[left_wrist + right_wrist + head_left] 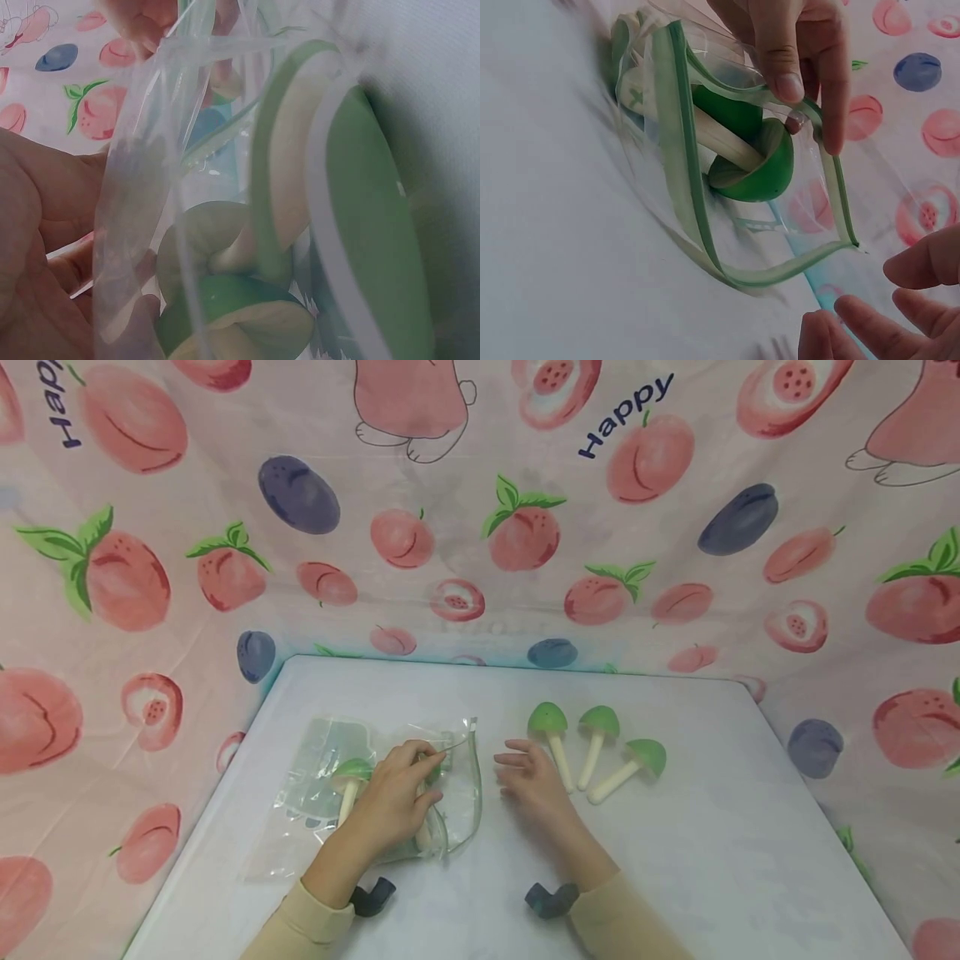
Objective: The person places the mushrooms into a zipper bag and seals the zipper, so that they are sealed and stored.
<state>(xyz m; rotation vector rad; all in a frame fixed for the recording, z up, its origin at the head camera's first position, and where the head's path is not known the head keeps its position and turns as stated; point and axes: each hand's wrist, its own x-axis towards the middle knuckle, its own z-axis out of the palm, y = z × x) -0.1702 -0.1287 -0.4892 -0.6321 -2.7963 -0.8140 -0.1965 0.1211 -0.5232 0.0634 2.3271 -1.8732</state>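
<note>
Peach-print backdrop (450,485) behind, white table (712,877) below, clear bag (292,843) gaping

Starting at the left, it's the clear bag lying on the white table, with a pale grey-green panel (330,747) showing at its film. Right beside that panel sits a mushroom (351,771), green cap, cream stem, seen through the plastic. Next along, the left hand (397,789) reaches across the bag from a pale yellow sleeve (303,914), and that's a pinch: thumb and finger on the green zip strip (681,135) around the opening. Look at the right wrist view: the strip stands apart in a loop, more green caps (765,180) inside; how many, I cannot tell. One dark curved piece (375,896) pokes out beside the left wrist.

Across we go to the right hand (536,781), fingers spread, just beside the bag's opening yet apart from it. Another dark piece (551,900) shows by that wrist. And out on the right, three loose mushrooms (598,721) lie on the table near that hand, two with caps toward the backdrop, the third slanting, cap out to the right.
</note>
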